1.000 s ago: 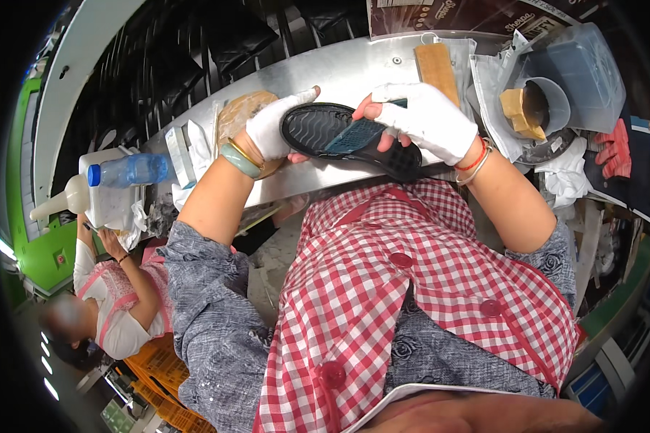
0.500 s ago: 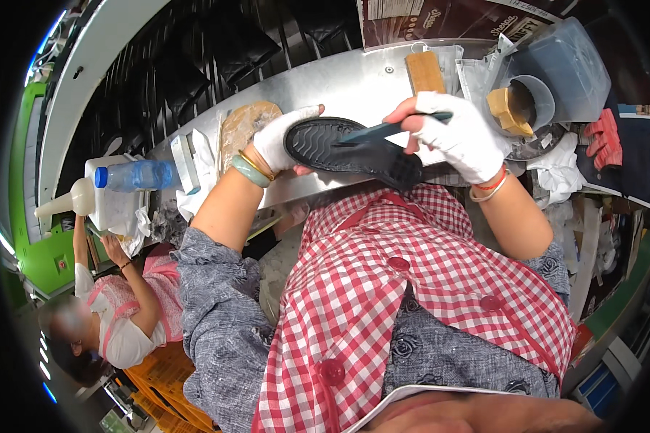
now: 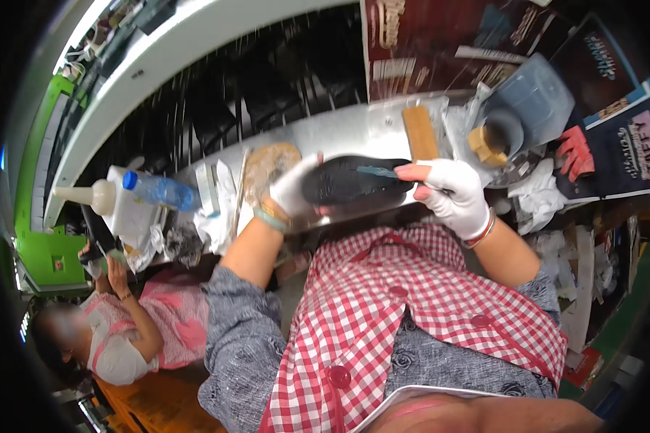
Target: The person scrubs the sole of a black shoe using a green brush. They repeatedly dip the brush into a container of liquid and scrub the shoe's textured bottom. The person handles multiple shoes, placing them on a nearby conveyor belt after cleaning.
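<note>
My left hand, in a white glove with bare fingertips, is closed around the left end of a black shoe sole. The sole lies level above the metal bench, its surface facing up. From the right, my right hand, gloved the same way, pinches a slim teal tool. That tool's tip lies over the middle of the sole. Motion blur hides whether the tip touches and exactly what kind of tool it is. My right fingers are close against the sole's right end.
Beyond my hands runs a metal bench with a tan block. At right stand a clear plastic container, a cup and a red glove. A water bottle lies left. A co-worker handles something black.
The sole has turned level from its slant. My right hand has come lower and nearer to the sole, with the tool. The view has shifted; the co-worker's hands now hold a black item.
</note>
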Motion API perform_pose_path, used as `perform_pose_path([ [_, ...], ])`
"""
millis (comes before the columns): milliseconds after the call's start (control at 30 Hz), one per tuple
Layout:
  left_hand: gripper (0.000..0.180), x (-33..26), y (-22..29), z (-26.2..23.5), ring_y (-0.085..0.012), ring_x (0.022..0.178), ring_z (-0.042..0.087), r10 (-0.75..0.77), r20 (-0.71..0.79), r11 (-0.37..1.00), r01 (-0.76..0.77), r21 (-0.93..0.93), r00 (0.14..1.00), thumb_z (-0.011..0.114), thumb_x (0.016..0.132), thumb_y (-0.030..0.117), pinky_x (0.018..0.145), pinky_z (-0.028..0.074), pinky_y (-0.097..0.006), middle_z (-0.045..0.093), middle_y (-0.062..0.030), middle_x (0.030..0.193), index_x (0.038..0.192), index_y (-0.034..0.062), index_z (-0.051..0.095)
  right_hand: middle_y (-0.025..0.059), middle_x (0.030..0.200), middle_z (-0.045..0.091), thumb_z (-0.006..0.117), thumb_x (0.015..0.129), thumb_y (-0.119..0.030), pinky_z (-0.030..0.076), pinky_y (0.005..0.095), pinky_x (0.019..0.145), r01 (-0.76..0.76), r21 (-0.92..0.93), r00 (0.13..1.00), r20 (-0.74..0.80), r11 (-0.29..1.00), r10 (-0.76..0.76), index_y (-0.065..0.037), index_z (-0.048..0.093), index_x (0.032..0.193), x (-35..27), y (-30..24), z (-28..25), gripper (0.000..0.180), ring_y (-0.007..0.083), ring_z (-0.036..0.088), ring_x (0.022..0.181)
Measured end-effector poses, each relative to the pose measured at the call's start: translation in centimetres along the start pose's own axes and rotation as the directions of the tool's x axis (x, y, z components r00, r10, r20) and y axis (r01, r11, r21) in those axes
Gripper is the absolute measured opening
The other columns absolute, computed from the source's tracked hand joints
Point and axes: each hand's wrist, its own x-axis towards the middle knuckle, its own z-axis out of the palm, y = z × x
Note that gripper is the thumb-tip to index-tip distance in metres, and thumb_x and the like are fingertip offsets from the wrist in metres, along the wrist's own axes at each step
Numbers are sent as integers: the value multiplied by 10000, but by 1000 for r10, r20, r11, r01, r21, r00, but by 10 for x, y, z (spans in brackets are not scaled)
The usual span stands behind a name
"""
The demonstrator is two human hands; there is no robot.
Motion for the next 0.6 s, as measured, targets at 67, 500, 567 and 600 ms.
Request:
perform_pose_path([
  [67, 573, 7, -16, -41, -281, 617, 615, 83, 226, 996, -88, 9, 970, 472, 871, 475, 498, 496, -369, 639, -159, 960, 1179, -6, 511, 123, 926, 649, 602, 869, -253, 477, 255, 658, -26, 126, 973, -224, 992, 54, 17, 628, 1013, -8, 2, 1, 307, 162, 628, 743],
  [500, 485, 17, 123, 190, -256, 908, 578, 843, 434, 351, -937, 4, 317, 561, 850, 409, 798, 476, -361, 576, -115, 1055, 1150, 35, 488, 95, 918, 646, 481, 942, -320, 427, 224, 667, -100, 156, 628, -756, 983, 184, 22, 526, 1178, -58, 21, -15, 418, 99, 559, 722],
  [567, 413, 59, 166, 196, -257, 943, 557, 810, 585, -128, -966, 224, 28, 568, 860, 363, 851, 458, -387, 561, -104, 1074, 1115, 47, 491, 104, 1030, 619, 477, 947, -287, 433, 228, 657, -108, 132, 658, -733, 985, 170, 27, 513, 1193, -53, 24, -3, 401, 119, 582, 751],
  [600, 421, 62, 148, 205, -255, 992, 544, 826, 390, 379, -913, 152, 407, 568, 865, 342, 863, 455, -375, 546, -108, 1108, 1151, 46, 479, 106, 1065, 606, 474, 949, -272, 436, 230, 654, -141, 105, 669, -723, 984, 173, 30, 511, 1193, -56, 29, -3, 389, 130, 595, 776],
])
